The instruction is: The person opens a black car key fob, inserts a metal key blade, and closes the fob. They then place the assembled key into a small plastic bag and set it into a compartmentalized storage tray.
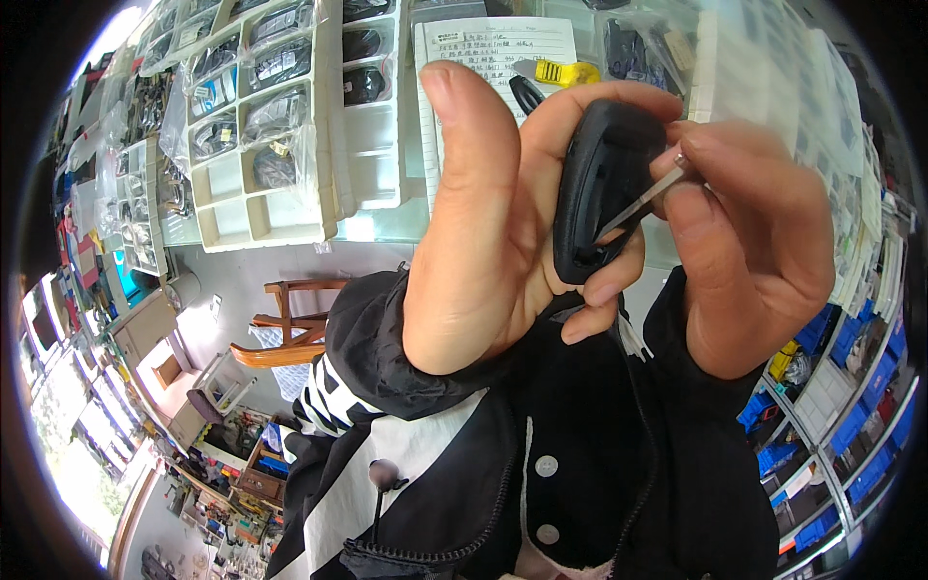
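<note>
My left hand [486, 217] holds a black plastic key fob shell [580, 174], its hollow side facing up, with the thumb raised clear of it. Between the thumb and fingers of my right hand [747, 217] is a thin metal piece [645, 199], perhaps a key blade or a small tool; its tip reaches into the lower part of the shell. Beyond the hands, a yellow-handled knife or similar tool [569, 72] and a black oval piece [525, 94] lie on a sheet of handwritten paper [500, 36].
Compartment trays [326, 123] with bagged black parts stand at the back left on the glass counter [391, 230]. More bagged parts [638, 54] and a pale tray [747, 65] are at the right. A wooden chair [290, 326] is at the left, shelves with blue bins [834, 406] at the right.
</note>
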Motion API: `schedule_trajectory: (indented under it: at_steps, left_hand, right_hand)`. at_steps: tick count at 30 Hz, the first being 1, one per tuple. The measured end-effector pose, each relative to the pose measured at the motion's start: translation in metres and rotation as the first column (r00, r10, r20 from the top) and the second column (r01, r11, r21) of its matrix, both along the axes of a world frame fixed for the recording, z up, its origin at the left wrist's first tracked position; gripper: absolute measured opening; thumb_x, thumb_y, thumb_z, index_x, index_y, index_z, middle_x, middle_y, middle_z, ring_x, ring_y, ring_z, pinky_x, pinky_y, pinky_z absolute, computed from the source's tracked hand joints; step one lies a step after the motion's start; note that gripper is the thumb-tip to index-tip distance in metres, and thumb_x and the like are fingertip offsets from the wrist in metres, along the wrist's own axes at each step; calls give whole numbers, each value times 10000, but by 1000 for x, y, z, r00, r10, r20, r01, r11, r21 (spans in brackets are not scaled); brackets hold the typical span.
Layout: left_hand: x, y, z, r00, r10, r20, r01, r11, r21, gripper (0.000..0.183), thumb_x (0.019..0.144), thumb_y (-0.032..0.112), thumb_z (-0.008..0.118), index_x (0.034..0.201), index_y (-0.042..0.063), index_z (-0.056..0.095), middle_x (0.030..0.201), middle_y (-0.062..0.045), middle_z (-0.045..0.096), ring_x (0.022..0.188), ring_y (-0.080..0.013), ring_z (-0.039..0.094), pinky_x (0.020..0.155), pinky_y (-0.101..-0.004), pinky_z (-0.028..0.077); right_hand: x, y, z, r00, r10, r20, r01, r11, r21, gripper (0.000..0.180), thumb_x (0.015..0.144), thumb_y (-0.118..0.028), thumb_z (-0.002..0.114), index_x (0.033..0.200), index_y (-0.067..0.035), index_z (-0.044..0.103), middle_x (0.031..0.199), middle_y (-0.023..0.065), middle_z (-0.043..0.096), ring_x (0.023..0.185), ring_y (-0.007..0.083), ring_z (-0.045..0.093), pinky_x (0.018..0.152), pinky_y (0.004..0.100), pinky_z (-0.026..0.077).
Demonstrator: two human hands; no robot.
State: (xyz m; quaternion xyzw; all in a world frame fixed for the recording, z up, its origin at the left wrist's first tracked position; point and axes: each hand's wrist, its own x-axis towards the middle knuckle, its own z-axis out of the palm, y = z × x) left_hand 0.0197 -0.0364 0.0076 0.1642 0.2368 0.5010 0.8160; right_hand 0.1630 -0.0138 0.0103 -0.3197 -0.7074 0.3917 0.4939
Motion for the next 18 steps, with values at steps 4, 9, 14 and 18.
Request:
schedule_trajectory:
  at_steps: [4, 9, 14, 18]
  left_hand:
    - [-1, 0, 2, 1000, -18, 13, 18, 1000, -19, 964, 716, 769, 59, 1196, -15, 350, 908, -73, 459, 541, -120, 441, 402, -225, 386]
    - [0, -1, 6, 999, 5, -45, -7, 999, -44, 956, 721, 767, 69, 1184, -18, 359, 811, -57, 471, 532, -104, 432, 405, -218, 380]
    - [0, -2, 6, 996, -9, -85, 7, 1000, -26, 914, 743, 752, 98, 1167, -9, 374, 708, -38, 463, 525, -77, 414, 420, -197, 334]
    - [1, -3, 4, 976, -29, -215, 38, 998, 40, 839, 787, 711, 135, 1157, 0, 382, 674, -22, 448, 506, -55, 381, 440, -183, 294]
  right_hand:
    - [1, -3, 5, 997, 49, 59, -49, 999, 9, 211, 761, 93, 516, 968, 53, 528, 913, 180, 563, 826, 188, 548, 820, 318, 429]
    - [3, 1, 6, 984, 138, 110, -143, 989, 42, 225, 756, 105, 513, 973, 51, 528, 925, 175, 543, 832, 186, 535, 848, 320, 408]
    - [5, -1, 5, 968, 75, 240, -100, 991, 94, 241, 751, 118, 516, 980, 47, 535, 989, 172, 493, 850, 189, 532, 833, 311, 409]
    - [2, 2, -2, 984, 95, 150, -114, 986, 122, 243, 752, 109, 537, 983, 33, 545, 1027, 169, 467, 872, 211, 529, 811, 312, 417]
